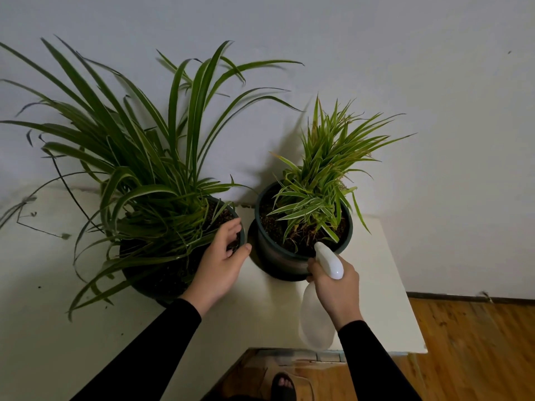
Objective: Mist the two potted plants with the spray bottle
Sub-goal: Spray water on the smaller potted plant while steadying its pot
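Two potted plants stand on a white table (385,285) against the wall. The large plant (150,169) on the left has long dark green leaves spilling over its dark pot (150,282). The smaller plant (324,180) with striped leaves grows in a dark green pot (275,256) on the right. My right hand (337,287) is shut on a white translucent spray bottle (317,322), its nozzle pointing at the base of the smaller plant. My left hand (223,261) grips the right rim of the large pot, fingers over the soil.
The white wall (405,82) rises right behind both plants. A wooden floor (477,348) lies to the right and below the table's edge. My foot in a dark sandal (285,387) shows under the table's front edge.
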The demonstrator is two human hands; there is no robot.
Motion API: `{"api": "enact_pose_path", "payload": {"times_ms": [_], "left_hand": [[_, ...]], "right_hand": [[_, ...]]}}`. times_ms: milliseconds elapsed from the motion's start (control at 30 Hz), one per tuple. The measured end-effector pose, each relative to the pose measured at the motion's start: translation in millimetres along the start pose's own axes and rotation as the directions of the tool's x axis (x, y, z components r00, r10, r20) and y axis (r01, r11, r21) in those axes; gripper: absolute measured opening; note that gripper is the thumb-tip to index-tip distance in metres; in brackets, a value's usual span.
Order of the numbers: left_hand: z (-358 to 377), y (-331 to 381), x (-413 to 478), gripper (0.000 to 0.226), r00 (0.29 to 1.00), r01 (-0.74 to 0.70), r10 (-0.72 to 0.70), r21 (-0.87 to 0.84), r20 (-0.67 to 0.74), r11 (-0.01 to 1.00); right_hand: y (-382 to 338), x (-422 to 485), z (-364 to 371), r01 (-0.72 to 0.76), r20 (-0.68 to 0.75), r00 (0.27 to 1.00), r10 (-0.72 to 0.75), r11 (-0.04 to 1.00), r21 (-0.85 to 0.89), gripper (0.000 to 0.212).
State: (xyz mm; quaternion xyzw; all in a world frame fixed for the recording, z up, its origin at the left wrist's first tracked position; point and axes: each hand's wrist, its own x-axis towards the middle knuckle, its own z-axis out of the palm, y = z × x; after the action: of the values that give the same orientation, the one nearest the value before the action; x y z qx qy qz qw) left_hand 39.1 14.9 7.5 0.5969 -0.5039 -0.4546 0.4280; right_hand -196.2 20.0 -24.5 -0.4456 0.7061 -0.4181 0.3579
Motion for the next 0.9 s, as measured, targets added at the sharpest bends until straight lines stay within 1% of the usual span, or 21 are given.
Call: {"api": "enact_pose_path", "payload": {"times_ms": [233, 433, 567, 700, 800, 900], "left_hand": [[-7, 0, 1, 0.055, 1.000, 0.005, -0.005, -0.008, 0.011, 1.000], [-14, -2, 1, 0.055, 1.000, -0.002, 0.002, -0.010, 0.016, 1.000], [-16, -2, -1, 0.055, 1.000, -0.011, 0.012, -0.006, 0.027, 1.000], [-20, -3, -2, 0.056, 1.000, -0.008, 0.008, -0.008, 0.030, 1.000], [-23, -2, -2, 0.056, 0.999, 0.000, 0.000, -0.021, 0.034, 1.000], [-26, -1, -2, 0.056, 0.999, 0.003, -0.002, -0.024, 0.038, 1.000]], "right_hand": [[-6, -6, 6, -0.002, -0.034, 0.999, 0.001, 0.999, -0.035, 0.014], [-13, -14, 13, 0.020, -0.044, 0.999, -0.020, 1.000, 0.014, 0.007], [-16, -17, 21, 0.045, -0.036, 0.998, -0.046, 0.999, -0.023, 0.008], [-19, -20, 26, 0.029, -0.039, 0.999, -0.030, 0.999, -0.020, 0.008], [-20, -22, 30, 0.005, -0.024, 1.000, -0.006, 0.999, -0.052, 0.009], [-21, -25, 33, -0.014, -0.021, 1.000, 0.012, 0.998, -0.061, 0.003]]}}
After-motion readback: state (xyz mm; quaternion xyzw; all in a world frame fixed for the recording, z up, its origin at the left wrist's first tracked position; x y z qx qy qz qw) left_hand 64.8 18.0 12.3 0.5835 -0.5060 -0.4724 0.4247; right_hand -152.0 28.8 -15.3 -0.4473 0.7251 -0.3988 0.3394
